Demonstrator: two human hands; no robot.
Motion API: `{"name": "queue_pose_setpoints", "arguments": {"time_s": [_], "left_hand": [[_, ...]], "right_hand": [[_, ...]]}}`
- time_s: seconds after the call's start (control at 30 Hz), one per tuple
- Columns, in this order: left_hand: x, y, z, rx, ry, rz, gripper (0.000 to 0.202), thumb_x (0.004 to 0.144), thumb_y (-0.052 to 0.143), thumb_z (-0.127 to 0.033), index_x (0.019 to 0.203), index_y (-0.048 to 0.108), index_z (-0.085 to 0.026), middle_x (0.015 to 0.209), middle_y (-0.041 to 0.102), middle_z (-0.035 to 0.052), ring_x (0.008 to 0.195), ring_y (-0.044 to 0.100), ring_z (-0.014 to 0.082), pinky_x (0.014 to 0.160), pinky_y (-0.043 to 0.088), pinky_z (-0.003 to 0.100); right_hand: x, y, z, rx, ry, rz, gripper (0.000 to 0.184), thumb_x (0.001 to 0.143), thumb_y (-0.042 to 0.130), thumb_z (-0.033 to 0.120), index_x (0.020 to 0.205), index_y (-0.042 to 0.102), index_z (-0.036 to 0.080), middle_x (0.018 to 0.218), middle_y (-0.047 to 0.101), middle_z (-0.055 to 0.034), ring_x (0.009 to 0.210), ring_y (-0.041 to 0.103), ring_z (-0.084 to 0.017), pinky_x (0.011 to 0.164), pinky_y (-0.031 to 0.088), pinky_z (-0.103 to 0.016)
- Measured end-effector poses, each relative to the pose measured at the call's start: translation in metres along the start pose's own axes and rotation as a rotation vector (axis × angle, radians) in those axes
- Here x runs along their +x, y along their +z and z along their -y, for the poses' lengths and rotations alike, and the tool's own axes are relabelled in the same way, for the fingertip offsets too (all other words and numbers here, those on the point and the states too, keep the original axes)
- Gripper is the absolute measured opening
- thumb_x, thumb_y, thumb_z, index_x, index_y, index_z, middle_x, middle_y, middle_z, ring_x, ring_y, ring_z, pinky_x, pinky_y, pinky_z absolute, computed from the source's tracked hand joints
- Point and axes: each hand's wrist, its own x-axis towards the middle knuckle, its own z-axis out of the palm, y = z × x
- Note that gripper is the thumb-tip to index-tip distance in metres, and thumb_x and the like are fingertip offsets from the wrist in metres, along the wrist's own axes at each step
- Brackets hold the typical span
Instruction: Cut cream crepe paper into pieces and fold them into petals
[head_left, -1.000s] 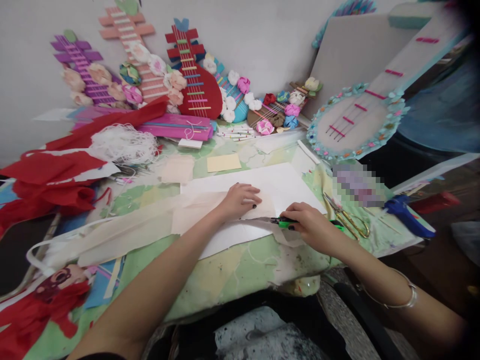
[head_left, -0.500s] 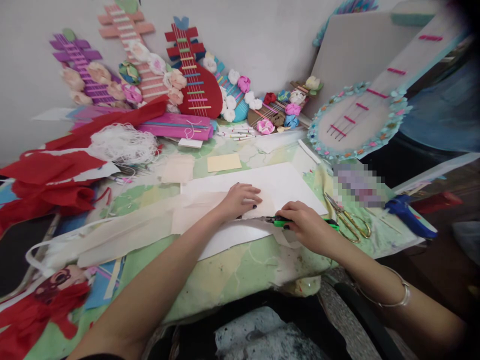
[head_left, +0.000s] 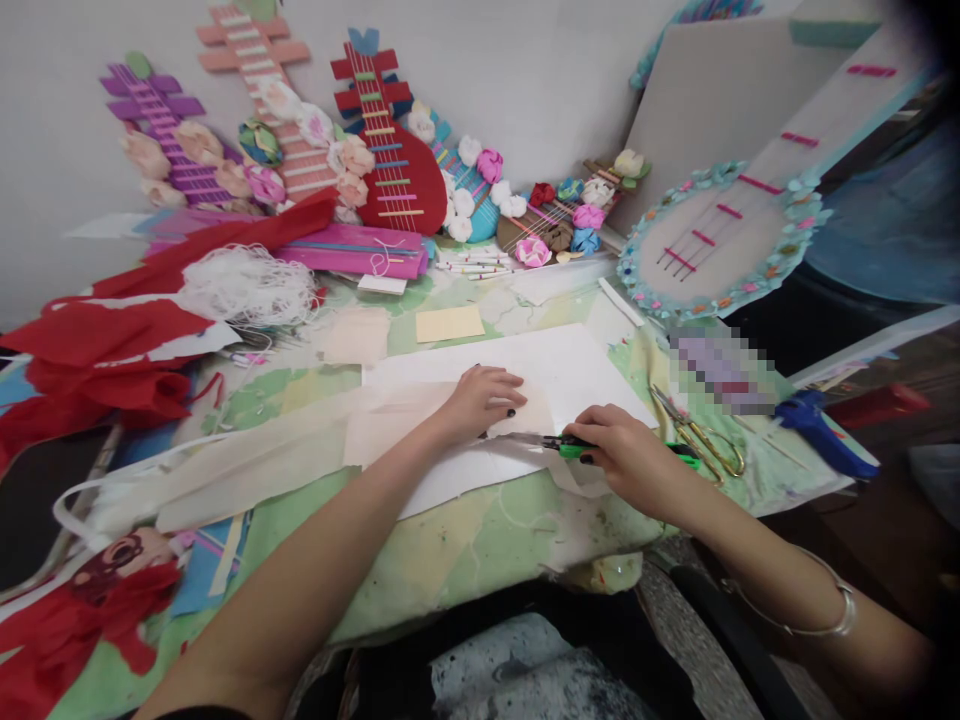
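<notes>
My left hand [head_left: 484, 402] lies flat with fingers stretched out, pressing a strip of thin cream crepe paper [head_left: 397, 425] onto a white sheet [head_left: 574, 365]. My right hand [head_left: 622, 450] is wrapped round a green and black utility knife [head_left: 574, 447]. Its long blade lies low along the paper's near edge and points left, toward my left hand. A loose cream scrap [head_left: 577, 478] sits under the knife. Further left, the long cream paper [head_left: 255, 465] trails across the table.
Gold-handled scissors [head_left: 701, 440] and a blue tool [head_left: 825, 430] lie to the right. Behind stand a red paper lute [head_left: 401, 175] and a large white lute [head_left: 720, 240]. White string [head_left: 251, 285] and red cloth [head_left: 112, 335] are heaped at left; a yellow card [head_left: 450, 324] lies behind the sheet.
My right hand has drawn the knife a little to the right, away from my left hand. The left hand stays in place on the paper.
</notes>
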Motion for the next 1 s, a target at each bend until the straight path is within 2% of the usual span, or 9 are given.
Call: {"name": "queue_pose_setpoints", "arguments": {"time_s": [0.33, 0.57, 0.77, 0.87, 1.0], "left_hand": [[0.001, 0.002, 0.002, -0.005, -0.01, -0.012, 0.02, 0.079, 0.059, -0.017, 0.093, 0.071, -0.027, 0.122, 0.062, 0.0012, 0.12, 0.048, 0.0233, 0.103, 0.027, 0.044], [0.0, 0.001, -0.002, -0.011, -0.02, -0.021, 0.019, 0.079, 0.06, -0.018, 0.092, 0.071, -0.027, 0.121, 0.063, 0.0004, 0.12, 0.048, 0.0235, 0.104, 0.028, 0.045], [-0.001, 0.0, -0.006, -0.001, -0.042, -0.038, 0.019, 0.079, 0.06, -0.016, 0.092, 0.071, -0.025, 0.12, 0.064, 0.0019, 0.118, 0.049, 0.0237, 0.104, 0.028, 0.046], [-0.001, 0.001, -0.008, 0.0, -0.043, -0.047, 0.018, 0.078, 0.062, -0.016, 0.091, 0.071, -0.025, 0.118, 0.064, 0.002, 0.117, 0.05, 0.0234, 0.104, 0.03, 0.045], [-0.002, 0.001, -0.009, 0.013, -0.061, -0.097, 0.023, 0.078, 0.061, -0.013, 0.096, 0.071, -0.023, 0.118, 0.064, 0.0045, 0.114, 0.052, 0.0228, 0.102, 0.036, 0.042]], "right_hand": [[0.0, 0.006, 0.0, 0.023, 0.006, 0.01, 0.032, 0.072, 0.049, -0.003, 0.091, 0.07, 0.013, 0.097, 0.062, -0.0127, 0.093, 0.055, -0.026, 0.079, 0.043, -0.036], [-0.003, 0.003, -0.002, 0.046, 0.015, 0.009, 0.032, 0.073, 0.049, -0.002, 0.092, 0.07, 0.012, 0.096, 0.062, -0.0128, 0.092, 0.055, -0.025, 0.08, 0.043, -0.036], [-0.009, -0.004, 0.007, 0.13, -0.007, 0.058, 0.035, 0.072, 0.048, -0.004, 0.092, 0.07, 0.014, 0.094, 0.063, -0.0099, 0.091, 0.055, -0.023, 0.08, 0.043, -0.033], [-0.011, -0.011, 0.005, 0.146, 0.005, 0.0, 0.034, 0.074, 0.048, -0.002, 0.095, 0.07, 0.015, 0.095, 0.063, -0.0095, 0.092, 0.056, -0.022, 0.081, 0.044, -0.032], [-0.006, -0.017, -0.016, 0.124, 0.087, -0.207, 0.03, 0.08, 0.05, 0.006, 0.1, 0.068, 0.016, 0.099, 0.064, -0.0088, 0.09, 0.059, -0.021, 0.08, 0.043, -0.03]]}}
